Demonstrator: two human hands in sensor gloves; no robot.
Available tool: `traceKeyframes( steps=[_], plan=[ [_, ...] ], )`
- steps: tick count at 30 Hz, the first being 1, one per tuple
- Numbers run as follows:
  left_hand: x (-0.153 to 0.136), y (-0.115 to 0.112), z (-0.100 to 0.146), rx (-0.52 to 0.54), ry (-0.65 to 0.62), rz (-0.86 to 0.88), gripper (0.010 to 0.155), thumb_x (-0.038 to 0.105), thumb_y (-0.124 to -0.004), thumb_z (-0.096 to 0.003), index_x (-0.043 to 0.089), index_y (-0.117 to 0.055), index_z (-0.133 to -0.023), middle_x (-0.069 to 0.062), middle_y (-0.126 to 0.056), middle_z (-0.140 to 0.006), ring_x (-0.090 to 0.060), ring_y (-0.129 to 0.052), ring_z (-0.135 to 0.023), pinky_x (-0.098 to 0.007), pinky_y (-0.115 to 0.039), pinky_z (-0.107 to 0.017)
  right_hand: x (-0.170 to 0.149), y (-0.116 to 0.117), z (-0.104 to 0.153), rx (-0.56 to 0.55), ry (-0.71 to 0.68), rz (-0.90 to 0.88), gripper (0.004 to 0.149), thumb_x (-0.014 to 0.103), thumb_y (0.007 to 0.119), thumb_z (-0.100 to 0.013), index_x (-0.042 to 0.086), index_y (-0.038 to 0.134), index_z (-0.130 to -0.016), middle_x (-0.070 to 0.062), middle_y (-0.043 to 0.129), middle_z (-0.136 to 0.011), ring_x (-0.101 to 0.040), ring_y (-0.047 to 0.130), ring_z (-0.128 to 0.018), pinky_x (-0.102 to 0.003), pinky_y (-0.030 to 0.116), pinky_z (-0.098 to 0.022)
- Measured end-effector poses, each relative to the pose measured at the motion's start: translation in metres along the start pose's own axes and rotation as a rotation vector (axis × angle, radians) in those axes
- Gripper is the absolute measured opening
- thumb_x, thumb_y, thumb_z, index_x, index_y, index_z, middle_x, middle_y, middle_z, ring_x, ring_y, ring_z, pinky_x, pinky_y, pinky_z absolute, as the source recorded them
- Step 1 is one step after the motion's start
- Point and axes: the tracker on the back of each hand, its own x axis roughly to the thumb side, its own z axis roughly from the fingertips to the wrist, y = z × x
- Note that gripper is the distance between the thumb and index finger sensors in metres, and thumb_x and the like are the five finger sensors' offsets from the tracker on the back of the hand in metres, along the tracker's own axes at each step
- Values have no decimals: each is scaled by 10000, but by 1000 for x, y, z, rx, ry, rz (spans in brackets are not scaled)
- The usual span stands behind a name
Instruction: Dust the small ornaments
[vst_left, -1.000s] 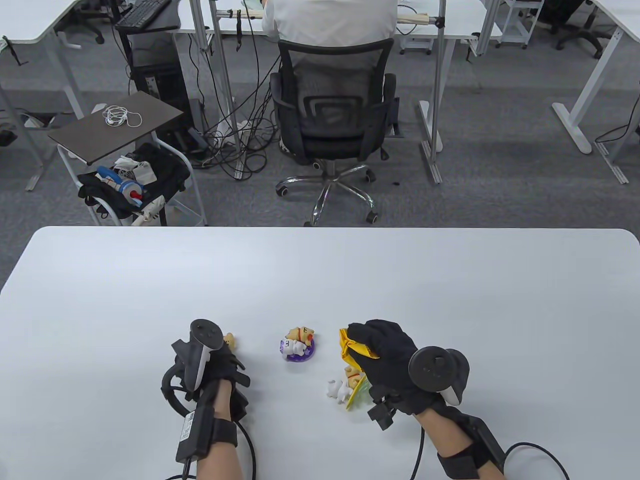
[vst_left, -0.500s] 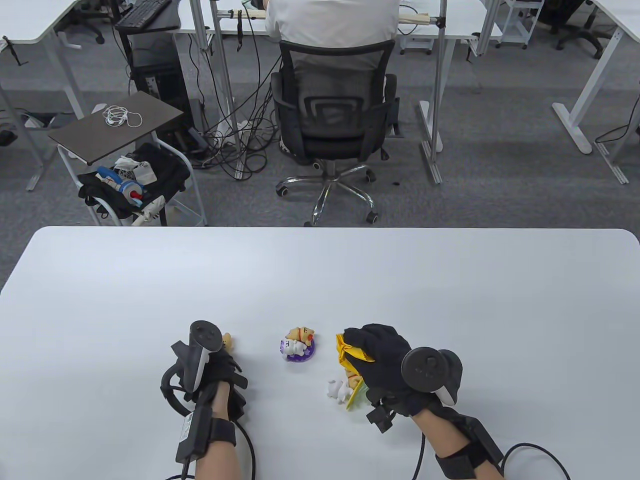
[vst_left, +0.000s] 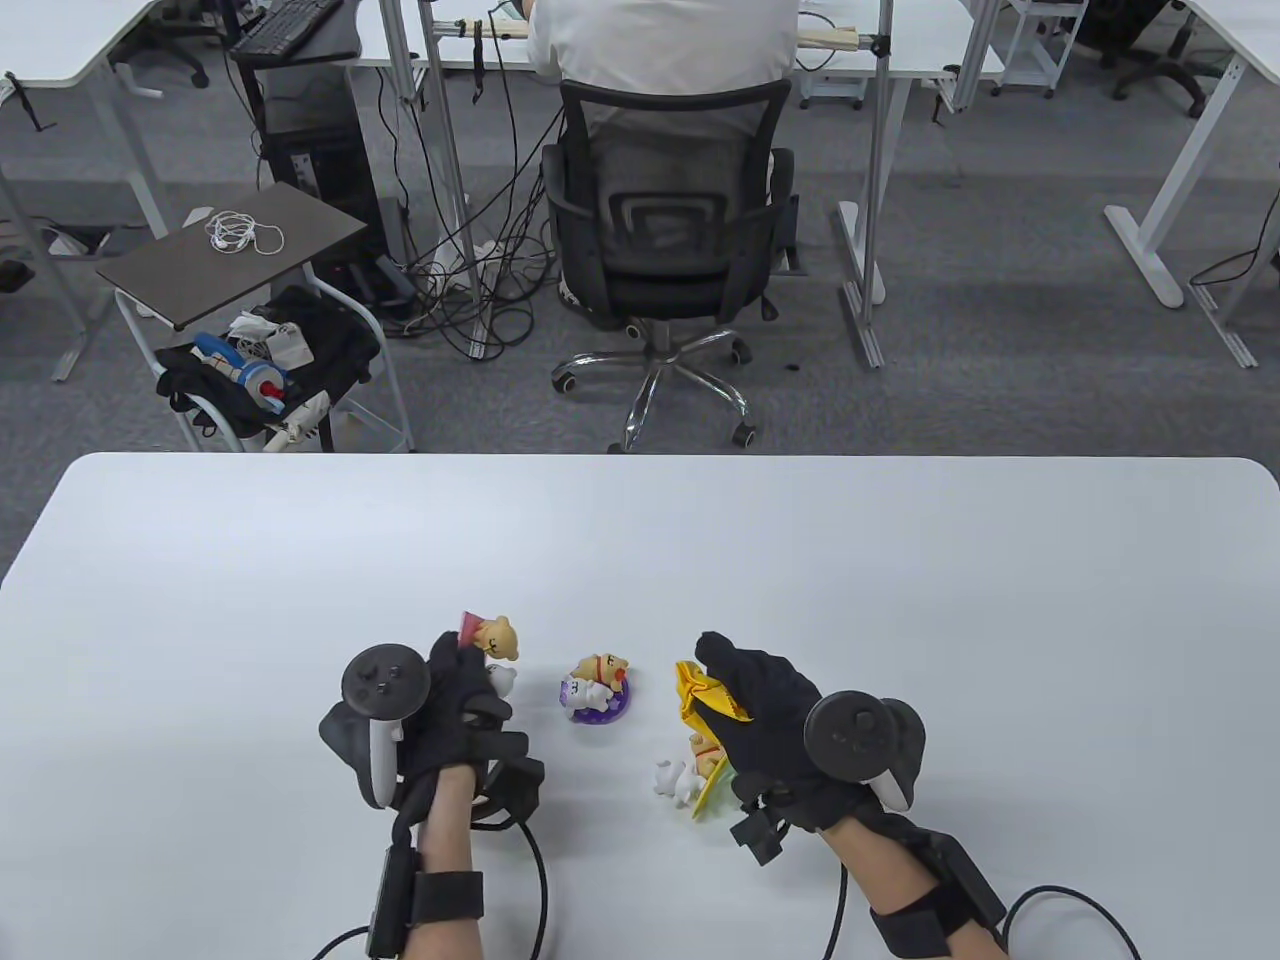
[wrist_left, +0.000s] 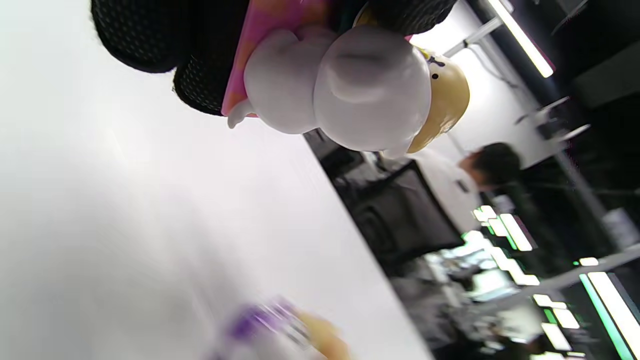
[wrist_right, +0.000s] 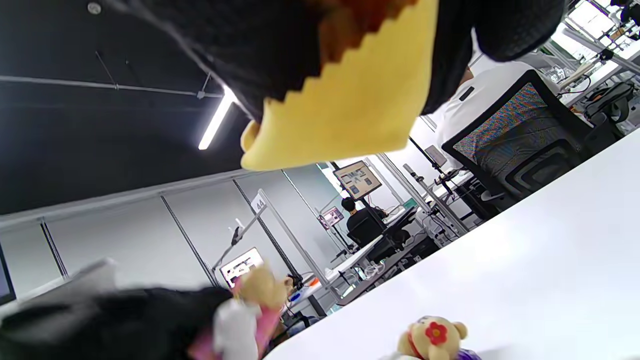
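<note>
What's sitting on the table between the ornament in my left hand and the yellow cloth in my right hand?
In the table view, the purple-based bear ornament stands on the table between the pink-based ornament in the left hand and the yellow cloth in the right hand.

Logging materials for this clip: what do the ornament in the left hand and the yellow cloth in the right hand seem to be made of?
Ornament: likely moulded plastic or vinyl with a smooth, slightly glossy painted finish; soft highlights show on its rounded white body.
Yellow cloth: a thin matte fabric, perhaps microfibre; its edge is zigzag-cut and it folds.
</note>
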Motion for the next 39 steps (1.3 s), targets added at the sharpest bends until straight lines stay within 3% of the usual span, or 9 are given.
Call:
traceKeyframes(
  steps=[7, 14, 17, 20, 23, 27, 30, 34, 39],
  plan=[
    [20, -54, 23, -351, -117, 302, 544, 429, -578, -570, 168, -529, -1045, -140, -768, -982, -349, -878, -791, -496, -765, -569, 0, -1, 1, -26, 1, -92, 477, 326, 846, -490, 196, 769, -942, -109, 816, -845, -395, 860, -799, -594, 693, -623],
    [23, -88, 32, -546, -259, 334, 555, 453, -529, -591, 190, -449, -1072, -109, -728, -1002, -293, -869, -800, -452, -768, -592, -11, 2, 1, -9, 110, -359, 475, 321, 832, -496, 188, 759, -947, -118, 810, -851, -410, 875, -797, -588, 710, -615],
    [8, -102, 28, -644, -273, 529, 606, 430, -501, -625, 333, -164, -1118, -78, -541, -1087, -270, -846, -828, -425, -759, -628, -13, 4, 1, -1, 119, -420, 479, 322, 833, -498, 178, 759, -949, -122, 812, -847, -398, 897, -770, -581, 725, -602],
    [-6, -116, 27, -712, -237, 694, 585, 436, -485, -629, 469, -140, -1101, -85, -485, -1111, -268, -855, -826, -416, -772, -623, -9, 8, 3, 0, 88, -374, 484, 319, 835, -498, 173, 753, -952, -122, 816, -848, -385, 899, -763, -584, 723, -598],
    [-14, -120, 28, -781, -192, 836, 673, 648, -472, -588, 397, -147, -1121, -128, -511, -1122, -348, -819, -855, -470, -743, -628, -3, 9, 5, -6, 35, -269, 479, 317, 852, -492, 178, 766, -942, -110, 825, -844, -379, 878, -779, -597, 707, -603],
    [-14, -119, 30, -774, -200, 733, 921, 811, -601, -532, 336, -57, -1104, -121, -453, -1125, -303, -823, -838, -443, -766, -591, 12, 13, 9, -21, -107, -109, 486, 333, 850, -489, 189, 771, -947, -96, 833, -851, -369, 851, -818, -609, 685, -621],
    [-15, -111, 27, -662, -228, 701, 871, 724, -627, -586, 309, -58, -1099, -76, -494, -1094, -215, -880, -764, -358, -815, -565, 22, 18, 9, 77, -176, -80, 604, 386, 887, -464, 183, 717, -1007, -102, 790, -924, -381, 778, -890, -635, 634, -654],
    [-27, -109, 26, -577, -185, 840, 808, 665, -635, -606, 328, -95, -1105, -84, -483, -1083, -226, -874, -765, -369, -808, -572, 36, 25, 14, 60, -237, 49, 505, 317, 912, -458, 209, 796, -938, -92, 844, -852, -360, 838, -822, -636, 645, -648],
    [-33, -112, 25, -621, -136, 901, 795, 675, -587, -608, 329, -66, -1098, -89, -472, -1075, -218, -851, -782, -368, -792, -584, 46, 20, 17, -7, -270, 47, 490, 339, 903, -461, 210, 811, -925, -84, 868, -831, -348, 864, -797, -624, 657, -641]
  ],
)
